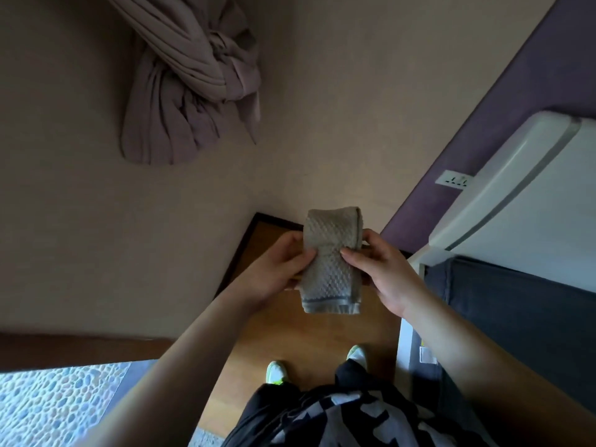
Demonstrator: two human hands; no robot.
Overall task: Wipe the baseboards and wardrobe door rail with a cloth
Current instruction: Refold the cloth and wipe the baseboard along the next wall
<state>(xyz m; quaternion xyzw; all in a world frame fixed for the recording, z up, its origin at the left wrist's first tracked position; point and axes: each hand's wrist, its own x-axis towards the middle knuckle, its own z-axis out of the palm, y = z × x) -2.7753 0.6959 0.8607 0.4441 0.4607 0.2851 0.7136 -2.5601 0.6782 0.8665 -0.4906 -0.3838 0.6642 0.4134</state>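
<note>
A folded beige waffle-textured cloth (pixel 329 259) is held upright in front of me, over the wooden floor. My left hand (pixel 277 269) grips its left edge with the thumb on the front. My right hand (pixel 380 272) pinches its right edge, fingers curled round the fold. A dark baseboard (pixel 237 253) runs along the foot of the beige wall, down to the corner just behind the cloth. No wardrobe door rail is visible.
A knotted mauve curtain (pixel 190 79) hangs on the beige wall at upper left. A white appliance (pixel 529 188) and a wall socket (pixel 453 179) stand at right against a purple wall. A pebble-pattern mat (pixel 54 404) lies at lower left. My shoes (pixel 277 372) stand on the wooden floor.
</note>
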